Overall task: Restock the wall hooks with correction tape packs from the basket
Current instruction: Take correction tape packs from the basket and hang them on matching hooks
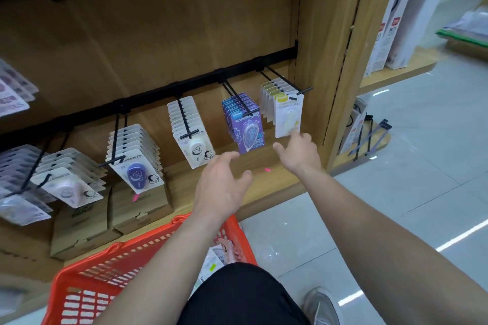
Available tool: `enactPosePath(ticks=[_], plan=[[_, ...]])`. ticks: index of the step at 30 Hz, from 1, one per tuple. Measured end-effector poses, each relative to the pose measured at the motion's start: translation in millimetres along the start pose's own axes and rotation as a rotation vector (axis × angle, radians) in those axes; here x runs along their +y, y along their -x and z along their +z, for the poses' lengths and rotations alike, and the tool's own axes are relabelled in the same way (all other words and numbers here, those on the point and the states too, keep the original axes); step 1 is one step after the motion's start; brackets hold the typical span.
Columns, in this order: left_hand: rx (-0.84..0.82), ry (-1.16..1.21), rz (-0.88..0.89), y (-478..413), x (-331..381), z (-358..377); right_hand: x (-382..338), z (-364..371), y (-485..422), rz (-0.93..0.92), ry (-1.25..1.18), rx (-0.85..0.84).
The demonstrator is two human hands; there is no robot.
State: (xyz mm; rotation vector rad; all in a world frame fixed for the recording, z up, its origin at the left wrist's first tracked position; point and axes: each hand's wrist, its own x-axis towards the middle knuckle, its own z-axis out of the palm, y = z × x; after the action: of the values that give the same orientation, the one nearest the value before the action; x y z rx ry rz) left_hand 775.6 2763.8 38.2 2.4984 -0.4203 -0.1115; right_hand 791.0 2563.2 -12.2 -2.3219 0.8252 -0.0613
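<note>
Rows of correction tape packs hang on black wall hooks (287,81). The rightmost hook carries white-and-yellow packs (287,113); beside it hang purple packs (247,126), then white packs (194,144). My right hand (299,152) is open, and its fingertips touch the bottom edge of the front white-and-yellow pack. Below the purple packs my left hand (221,185) hovers with fingers spread and nothing in it. An orange basket (111,269) stands low in front of me, with a few packs (215,258) showing inside it.
Brown cardboard boxes (137,208) sit on the wooden shelf under the hooks. More packs hang at the far left (66,182). A wooden upright (340,60) bounds the bay on the right, with boxed goods (401,24) beyond. My knee and shoe (320,306) are over the tiled floor.
</note>
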Motion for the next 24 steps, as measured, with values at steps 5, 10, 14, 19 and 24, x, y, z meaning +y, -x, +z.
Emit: enactPosePath(ticks=[5,10,14,19,24], plan=[[-0.025,-0.03,-0.045,28,-30,-36,-49,-17,65,-0.352,0.25,-0.254],[0.007,-0.091,-0.123,63,-76,-87,-129,-28,124,-0.577,0.412,-0.323],[-0.026,-0.106,-0.185,96,-128,-113,-166,6,155,-0.646,0.513,-0.371],[-0.103,-0.122,-0.3,140,-200,-107,-149,89,174,-0.621,0.532,-0.49],[-0.242,-0.109,-0.419,167,-264,-63,-84,166,174,-0.466,0.49,-0.638]])
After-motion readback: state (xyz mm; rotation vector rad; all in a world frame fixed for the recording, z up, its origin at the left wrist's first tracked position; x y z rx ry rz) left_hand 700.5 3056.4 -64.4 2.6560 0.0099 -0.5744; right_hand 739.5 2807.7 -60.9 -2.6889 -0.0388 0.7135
